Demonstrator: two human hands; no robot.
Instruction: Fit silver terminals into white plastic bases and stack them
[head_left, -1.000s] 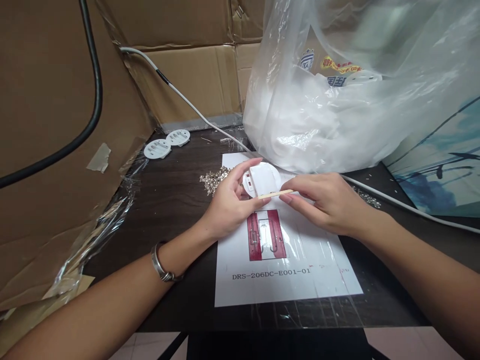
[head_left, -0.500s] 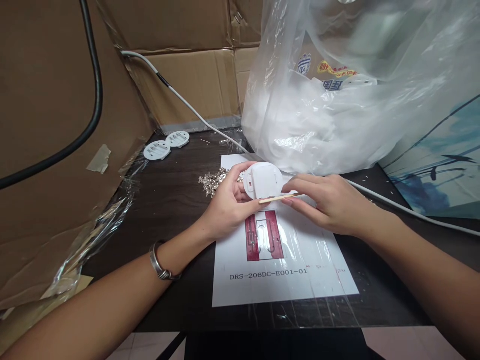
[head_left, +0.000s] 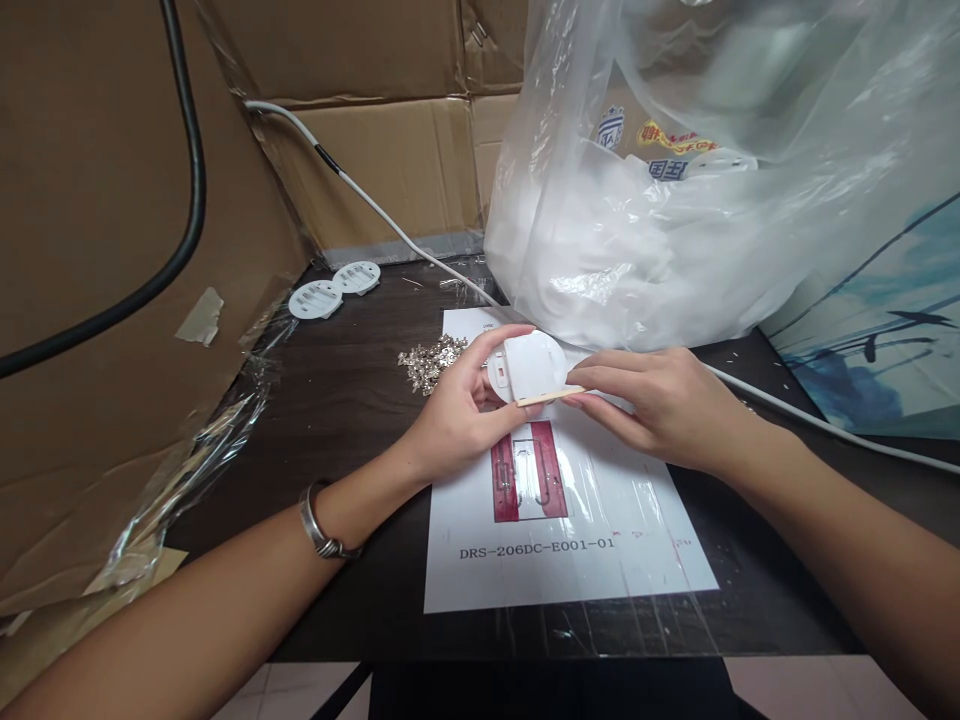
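Note:
My left hand [head_left: 472, 400] is closed round a white round plastic part [head_left: 534, 362] with a raised box-shaped middle and a small slot. It is held tilted above the printed sheet. In my right hand [head_left: 637, 400], thumb and fingers pinch a thin flat wooden stick [head_left: 551, 396], which lies along the part's near edge by my left thumb. My right fingertips are close to the part's right edge; whether they touch it I cannot tell. A pile of small shiny metal pieces [head_left: 429, 362] lies just left of my left hand.
Two white round parts [head_left: 316, 299] with metal strips lie at the back left. A large clear bag [head_left: 637, 250] of white pieces stands behind my hands. Under them lies the taped printed sheet [head_left: 480, 585]. A white cable [head_left: 390, 225] crosses the back; cardboard [head_left: 390, 170] walls the table.
The white part has tilted slightly in my left hand, and my left fingers have shifted a little over its top edge. My right hand still pinches the stick, almost in the same place.

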